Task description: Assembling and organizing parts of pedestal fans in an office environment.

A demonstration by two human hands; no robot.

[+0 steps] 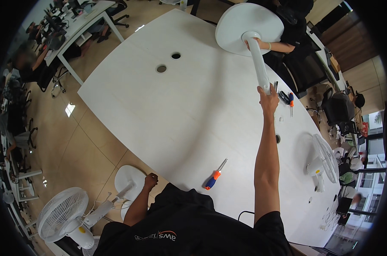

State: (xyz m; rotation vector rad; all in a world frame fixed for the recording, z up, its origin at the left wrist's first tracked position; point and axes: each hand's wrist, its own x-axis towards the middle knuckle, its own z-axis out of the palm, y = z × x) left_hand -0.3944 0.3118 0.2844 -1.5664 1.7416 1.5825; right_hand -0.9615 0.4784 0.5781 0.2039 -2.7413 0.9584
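- In the head view, the white stand (258, 64) is at the far right, its pole reaching in over the surface (180, 115) from a broad round base (229, 30).
- The person's right hand (268, 102), arm stretched out, has its fingers closed around the near end of the pole.
- A co-worker's hand (263, 44) grips the far end, by the collar where pole meets base.
- The left hand (150, 181) is beyond the surface's near left edge, beside another white base (127, 177); its fingers are curled in, with nothing seen in them.
- The stand looks stiff and probably bottom-heavy, with most weight in the base; its smooth, glossy finish may slip under a light grip.
- Good holds seem to be the collar, close to the weight, and the pole's near end for steering; the base rim looks awkward to pinch.
- Near the right hand lie a black tool (284, 97) and a screwdriver (291, 99); a second screwdriver (215, 175) lies nearer the person.
- The right hand covers the pole's tip, and its palm side is hidden.
- The co-worker's other hand cannot be made out, nor whether the base touches the surface.
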